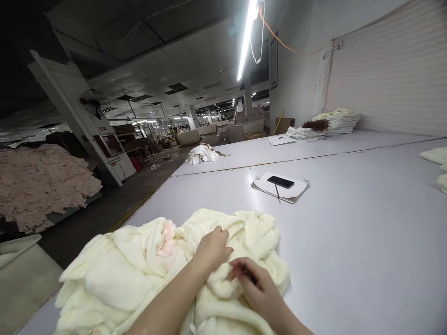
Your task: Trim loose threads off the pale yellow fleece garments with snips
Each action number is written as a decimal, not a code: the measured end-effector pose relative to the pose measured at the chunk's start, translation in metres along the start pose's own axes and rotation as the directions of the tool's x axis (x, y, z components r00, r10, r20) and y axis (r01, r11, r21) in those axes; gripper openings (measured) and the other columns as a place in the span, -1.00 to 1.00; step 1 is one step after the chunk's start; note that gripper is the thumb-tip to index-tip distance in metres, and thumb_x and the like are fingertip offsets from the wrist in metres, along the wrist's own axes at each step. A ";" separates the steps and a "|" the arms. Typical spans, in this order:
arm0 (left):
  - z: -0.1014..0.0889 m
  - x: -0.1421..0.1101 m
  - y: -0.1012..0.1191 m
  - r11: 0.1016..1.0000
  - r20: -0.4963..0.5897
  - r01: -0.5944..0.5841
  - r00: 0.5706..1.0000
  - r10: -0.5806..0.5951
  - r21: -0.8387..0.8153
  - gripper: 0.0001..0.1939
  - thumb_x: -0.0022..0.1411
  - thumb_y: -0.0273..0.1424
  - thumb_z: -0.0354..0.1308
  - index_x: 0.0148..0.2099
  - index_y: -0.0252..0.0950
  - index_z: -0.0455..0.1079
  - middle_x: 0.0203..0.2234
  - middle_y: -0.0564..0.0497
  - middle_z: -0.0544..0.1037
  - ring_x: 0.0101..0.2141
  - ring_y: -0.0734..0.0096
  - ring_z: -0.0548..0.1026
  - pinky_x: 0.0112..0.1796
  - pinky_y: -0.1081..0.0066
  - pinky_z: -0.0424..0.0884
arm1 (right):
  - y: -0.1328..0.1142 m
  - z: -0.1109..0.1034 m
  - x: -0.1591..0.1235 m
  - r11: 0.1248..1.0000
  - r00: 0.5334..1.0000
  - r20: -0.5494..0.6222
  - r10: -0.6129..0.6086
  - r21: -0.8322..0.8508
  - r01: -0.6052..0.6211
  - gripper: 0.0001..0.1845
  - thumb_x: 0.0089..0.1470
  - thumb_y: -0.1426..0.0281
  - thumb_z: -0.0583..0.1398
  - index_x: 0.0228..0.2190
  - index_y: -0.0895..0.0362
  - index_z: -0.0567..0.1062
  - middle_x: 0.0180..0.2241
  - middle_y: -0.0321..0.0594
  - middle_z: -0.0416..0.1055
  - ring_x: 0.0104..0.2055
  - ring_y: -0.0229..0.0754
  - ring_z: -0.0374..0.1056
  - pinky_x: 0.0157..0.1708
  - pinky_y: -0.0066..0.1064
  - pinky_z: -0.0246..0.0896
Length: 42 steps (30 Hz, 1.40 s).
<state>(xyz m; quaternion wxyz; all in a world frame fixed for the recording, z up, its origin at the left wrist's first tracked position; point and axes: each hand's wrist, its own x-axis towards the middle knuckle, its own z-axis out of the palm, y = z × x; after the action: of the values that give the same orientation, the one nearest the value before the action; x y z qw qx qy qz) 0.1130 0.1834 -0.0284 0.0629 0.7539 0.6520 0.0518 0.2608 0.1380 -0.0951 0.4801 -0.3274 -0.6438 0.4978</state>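
Note:
A heap of pale yellow, soft plush fabric [115, 270] lies bunched on the table in front of me, with a pale pink piece [168, 244] tucked into its middle. My left hand [214, 246] rests on the right part of the heap, its fingers closed on a fold of the fabric. Just right of it, my right hand [254, 281] has its fingers curled, fingertips close together at a raised bunch of the cloth. There is a dark gap inside the right hand's curl; what it holds is hidden.
A paper stack [296, 190] carries a black phone [280, 181] and a pencil [277, 192]. Farther back on the table [349, 223] are white scraps [202, 154] and stacked cloth [340, 122]. To the left stand a pink fabric pile [45, 186] and a pale bin [28, 284].

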 end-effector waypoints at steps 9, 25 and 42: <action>0.018 0.000 -0.001 0.997 0.043 -0.058 0.998 0.055 0.056 -0.52 0.14 -0.44 0.02 0.13 -0.19 0.16 -0.09 -0.10 0.39 -0.24 0.18 0.48 -0.29 0.29 0.35 | 0.043 -0.042 0.093 0.981 0.921 -0.369 0.125 -0.093 -0.171 -0.72 -0.03 0.20 0.14 -0.30 0.11 0.42 -0.31 -0.19 0.48 -0.32 -0.13 0.37 -0.37 -0.36 0.24; 0.021 -0.015 -0.006 0.899 -0.149 0.105 0.972 -0.184 -0.425 -0.62 0.30 -0.28 -0.21 -0.06 -0.22 0.40 -0.27 -0.04 0.46 -0.23 0.29 0.44 -0.16 0.31 0.31 | 0.040 -0.021 0.050 0.855 0.959 -0.230 -0.164 -0.518 0.022 -0.68 0.15 0.28 0.03 -0.15 0.11 0.47 -0.31 -0.14 0.47 -0.29 -0.08 0.38 -0.37 -0.35 0.20; 0.028 -0.068 -0.003 0.605 0.231 0.287 0.958 -0.170 -0.743 -0.65 0.25 -0.17 -0.06 -0.05 -0.24 0.35 -0.43 0.06 0.49 -0.35 0.34 0.45 -0.33 0.38 0.39 | 0.027 -0.033 0.057 0.939 0.938 -0.345 0.010 -0.319 -0.128 -0.66 0.10 0.15 0.06 -0.24 0.10 0.45 -0.22 -0.12 0.49 -0.23 -0.07 0.40 -0.27 -0.30 0.28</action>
<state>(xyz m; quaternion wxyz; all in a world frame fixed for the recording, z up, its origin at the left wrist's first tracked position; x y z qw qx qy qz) 0.1045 0.1159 -0.0561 0.4284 0.5667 0.6524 0.2641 0.2723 0.2079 -0.1024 0.5024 -0.5079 -0.6151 0.3337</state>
